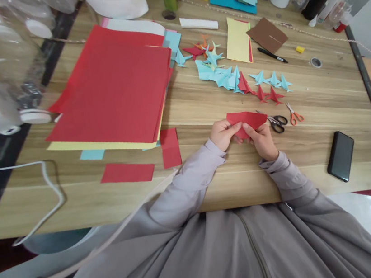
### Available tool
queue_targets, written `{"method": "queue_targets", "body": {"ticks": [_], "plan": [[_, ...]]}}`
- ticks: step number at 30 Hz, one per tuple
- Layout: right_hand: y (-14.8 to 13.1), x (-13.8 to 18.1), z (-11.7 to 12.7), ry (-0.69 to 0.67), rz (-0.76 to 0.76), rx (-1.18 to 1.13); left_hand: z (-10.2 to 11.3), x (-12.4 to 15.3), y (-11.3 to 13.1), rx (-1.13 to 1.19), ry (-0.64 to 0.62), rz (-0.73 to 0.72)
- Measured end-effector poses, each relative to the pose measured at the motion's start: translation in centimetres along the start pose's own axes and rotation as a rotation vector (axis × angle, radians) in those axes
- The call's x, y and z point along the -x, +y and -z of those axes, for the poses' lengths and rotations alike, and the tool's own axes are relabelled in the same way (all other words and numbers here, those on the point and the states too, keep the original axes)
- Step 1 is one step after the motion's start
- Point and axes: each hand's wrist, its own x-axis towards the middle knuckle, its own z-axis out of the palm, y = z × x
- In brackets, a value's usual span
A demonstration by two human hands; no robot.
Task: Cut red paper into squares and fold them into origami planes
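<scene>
Both hands pinch one piece of red paper [247, 118], held just above the table's front half. My left hand [223, 135] grips its left side, thumb on top. On the right side, my right hand [262, 139] has its thumb pressed on the paper close to the other thumb. Black-handled scissors [277, 123] lie right behind my right hand, their blades partly hidden by the paper. Beside them are small orange-handled scissors [294, 114]. Beyond the hands stand folded paper cranes, red ones [274, 96] and light blue ones [259, 77], several in a row.
Large red sheets [113, 84] are stacked at left, with cut red rectangles [127, 172] in front. A black phone [341, 157] lies at right. Farther back are a pen [272, 55], brown paper [267, 35] and yellow paper [237, 41]. Plastic bottles [12, 52] crowd the left edge.
</scene>
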Motion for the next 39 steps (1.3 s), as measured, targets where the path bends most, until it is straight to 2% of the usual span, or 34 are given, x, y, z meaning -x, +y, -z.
{"method": "queue_targets", "body": {"ticks": [8,10,14,17,21,26,30,35,39], "plan": [[0.1,-0.1,0.2,0.022,0.007,-0.025,-0.3,0.3,0.3,-0.011,-0.022,-0.003],[0.2,-0.1,0.3,0.018,-0.01,-0.009,-0.3,0.2,0.2,-0.015,0.021,-0.007],[0.1,0.1,0.6,-0.039,-0.06,-0.003,0.1,-0.2,0.3,-0.08,0.156,-0.147],[-0.4,0.3,0.7,-0.12,-0.056,0.015,0.5,-0.5,0.4,-0.163,0.177,-0.218],[-0.8,0.4,0.7,-0.167,-0.072,0.039,1.0,-0.7,0.2,-0.167,0.169,-0.209],[-0.6,0.3,0.5,-0.109,-0.091,0.079,0.9,-1.0,-0.2,-0.045,0.192,-0.223],[-0.2,0.2,0.4,-0.061,-0.066,0.039,0.4,-0.7,0.0,0.098,0.142,-0.127],[0.2,0.1,0.4,-0.004,-0.067,0.015,0.0,-0.1,0.3,-0.014,-0.016,-0.064],[0.1,-0.1,0.4,0.07,-0.004,0.05,0.3,-0.1,0.4,-0.045,0.026,-0.067]]}}
